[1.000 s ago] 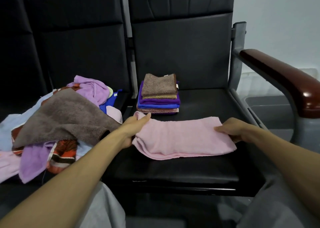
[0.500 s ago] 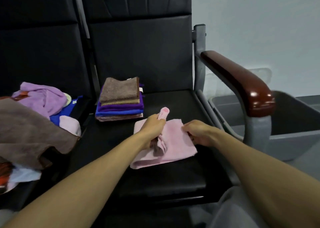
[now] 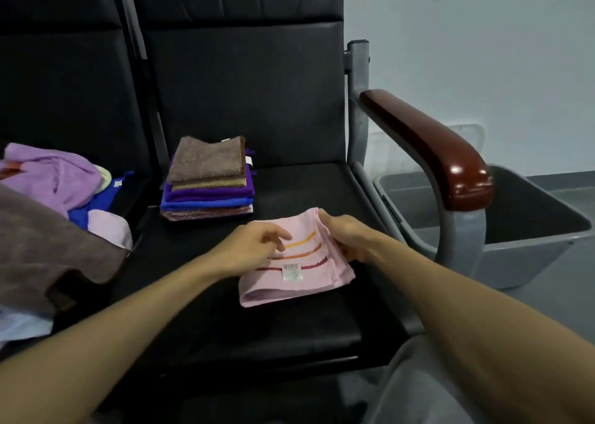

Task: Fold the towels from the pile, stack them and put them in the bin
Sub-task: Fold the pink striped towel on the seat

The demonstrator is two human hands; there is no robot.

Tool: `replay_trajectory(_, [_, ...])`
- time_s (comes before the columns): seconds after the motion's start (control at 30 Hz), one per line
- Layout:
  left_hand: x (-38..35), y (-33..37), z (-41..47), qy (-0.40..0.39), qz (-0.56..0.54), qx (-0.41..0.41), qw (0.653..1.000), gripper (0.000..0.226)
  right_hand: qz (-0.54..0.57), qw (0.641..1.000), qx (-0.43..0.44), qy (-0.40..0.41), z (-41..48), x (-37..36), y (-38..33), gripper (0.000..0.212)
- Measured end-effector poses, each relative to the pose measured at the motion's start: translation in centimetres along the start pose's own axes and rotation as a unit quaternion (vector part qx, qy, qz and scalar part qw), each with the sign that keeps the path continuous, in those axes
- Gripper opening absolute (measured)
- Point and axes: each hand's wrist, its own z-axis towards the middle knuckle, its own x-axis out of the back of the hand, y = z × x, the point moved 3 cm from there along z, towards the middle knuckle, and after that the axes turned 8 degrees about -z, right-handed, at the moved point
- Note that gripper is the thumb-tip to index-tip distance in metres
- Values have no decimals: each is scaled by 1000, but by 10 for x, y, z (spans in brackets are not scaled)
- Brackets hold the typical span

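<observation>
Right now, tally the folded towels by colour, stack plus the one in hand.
Brown towel: 1
Tan towel: 1
Purple towel: 1
Blue towel: 1
Maroon towel: 1
Pink towel, on the seat: 1
Total: 6, by visible layers.

Left forearm [image 3: 128,320]: bare, enters from lower left, angled up toward centre. Right forearm [image 3: 450,301]: bare, enters from lower right, angled up and left. Left hand [image 3: 254,246]: palm down, fingers loosely bent, fingertips [image 3: 285,239] resting on top of pink towel [image 3: 299,282]. Right hand [image 3: 349,237]: thumb on top, fingers curled round towel's right edge, gripping it. Hands near each other, not touching.
</observation>
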Motion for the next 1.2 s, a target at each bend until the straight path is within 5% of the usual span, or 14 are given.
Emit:
replay_trajectory(0.23, [25, -37, -27, 33, 77, -35, 996, 35, -355, 928, 26, 111, -14, -25, -22, 81])
replay_trajectory(0.33, [34, -32, -27, 60, 63, -49, 995, 31, -408, 903, 23, 134, -11, -38, -24, 73])
replay_trajectory(0.63, [70, -50, -37, 231, 12, -23, 973, 28, -238, 928, 242, 151, -44, -57, -83, 43])
replay_trajectory(0.73, [80, -62, -38, 245, -26, 48, 968, 27, -47, 947, 300, 108, -62, -60, -104, 37])
replay_trajectory(0.83, [78, -65, -45, 194, -145, 108, 964, 49, 171, 939, 296, 29, -74, -59, -112, 34])
replay_trajectory(0.9, [74, -61, -54, 144, -322, 121, 928, 48, 256, 928, 272, -14, -76, -61, -114, 39])
replay_trajectory(0.97, [71, -57, -59, 85, -505, 122, 850, 40, 316, 916, 244, -36, -72, -63, -113, 42])
replay_trajectory(1.03, [70, -52, -65, 51, -592, 95, 799, 32, 352, 908, 220, -50, -68, -65, -112, 43])
replay_trajectory(1.13, [78, -51, -64, 75, -580, 55, 809, 33, 354, 908, 212, -76, -59, -64, -108, 37])
replay_trajectory(1.2, [94, -55, -58, 162, -481, 40, 861, 34, 329, 910, 222, -118, -54, -61, -108, 32])
